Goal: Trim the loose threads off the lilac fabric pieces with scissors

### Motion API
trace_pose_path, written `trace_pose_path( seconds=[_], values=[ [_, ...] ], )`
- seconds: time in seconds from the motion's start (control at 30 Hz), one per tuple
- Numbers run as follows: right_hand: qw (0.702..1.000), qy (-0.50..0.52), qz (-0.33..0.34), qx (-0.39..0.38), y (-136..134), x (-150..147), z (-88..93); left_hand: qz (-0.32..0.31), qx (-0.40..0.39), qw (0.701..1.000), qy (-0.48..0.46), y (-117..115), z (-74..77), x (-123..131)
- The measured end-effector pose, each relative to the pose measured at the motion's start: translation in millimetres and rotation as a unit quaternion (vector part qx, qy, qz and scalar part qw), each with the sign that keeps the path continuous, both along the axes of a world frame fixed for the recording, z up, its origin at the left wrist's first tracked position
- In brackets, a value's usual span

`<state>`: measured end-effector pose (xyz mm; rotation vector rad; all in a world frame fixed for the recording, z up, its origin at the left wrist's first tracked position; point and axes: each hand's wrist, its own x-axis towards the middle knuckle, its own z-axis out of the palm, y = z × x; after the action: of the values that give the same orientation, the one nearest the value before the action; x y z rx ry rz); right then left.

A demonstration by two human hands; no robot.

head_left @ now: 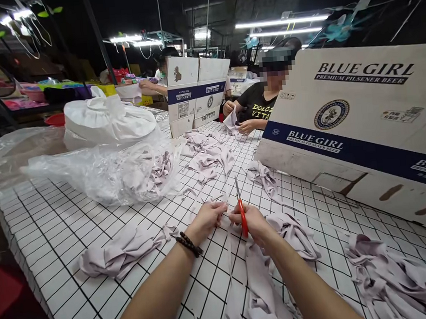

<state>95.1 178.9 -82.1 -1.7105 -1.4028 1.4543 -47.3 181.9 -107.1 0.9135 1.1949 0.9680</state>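
Note:
My left hand (208, 219), with a dark bead bracelet at the wrist, is closed in a pinch on a thin strip of pale lilac fabric. Close beside it, my right hand (253, 221) is wrapped around red-handled scissors (243, 216), whose blades point up and away from me. The right fingertips also meet near the strip; whether they grip it I cannot make out. Below the hands, a long lilac fabric piece (260, 285) hangs toward me over the table. Crumpled lilac pieces lie to the left (120, 251) and to the right (293, 234).
A grid-patterned cloth covers the table (72, 227). Clear plastic bags (100, 174) and a white bundle (108, 119) stand at left. Cardboard boxes rise at right (361, 95) and behind (199, 95). More fabric (396, 278) lies at right. Across the table, a co-worker (258, 98) handles fabric.

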Motion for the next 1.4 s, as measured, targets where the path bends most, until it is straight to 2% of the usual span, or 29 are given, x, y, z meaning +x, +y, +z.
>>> trace_pose_path(
  seconds=[0.17,0.3,0.47,0.6,0.87,1.1,1.4],
  values=[
    [0.998,0.044,-0.047,0.016,2.5,11.7,-3.7,0.008,0.021,0.999,-0.034,0.1,-4.8,3.4],
    [0.992,0.061,-0.08,0.072,10.5,8.7,-4.1,0.04,0.063,0.997,0.009,2.3,-11.9,4.4],
    [0.992,0.039,-0.07,0.102,19.4,2.9,-9.3,0.084,0.13,0.983,0.1,1.3,-13.0,3.6],
    [0.993,0.019,-0.054,0.104,23.5,3.6,-18.7,0.094,0.15,0.977,0.123,0.1,-10.5,2.0],
    [0.98,0.057,-0.048,0.183,21.1,0.8,-21.9,0.035,0.093,0.995,0.022,2.3,-11.9,0.0],
    [0.968,0.058,-0.039,0.24,18.6,0.2,-22.6,0.058,0.063,0.994,-0.07,3.9,-15.7,0.0],
    [0.961,0.087,-0.059,0.255,14.0,-3.3,-28.9,0.069,0.085,0.992,-0.061,8.2,-20.5,1.2]
  ],
)
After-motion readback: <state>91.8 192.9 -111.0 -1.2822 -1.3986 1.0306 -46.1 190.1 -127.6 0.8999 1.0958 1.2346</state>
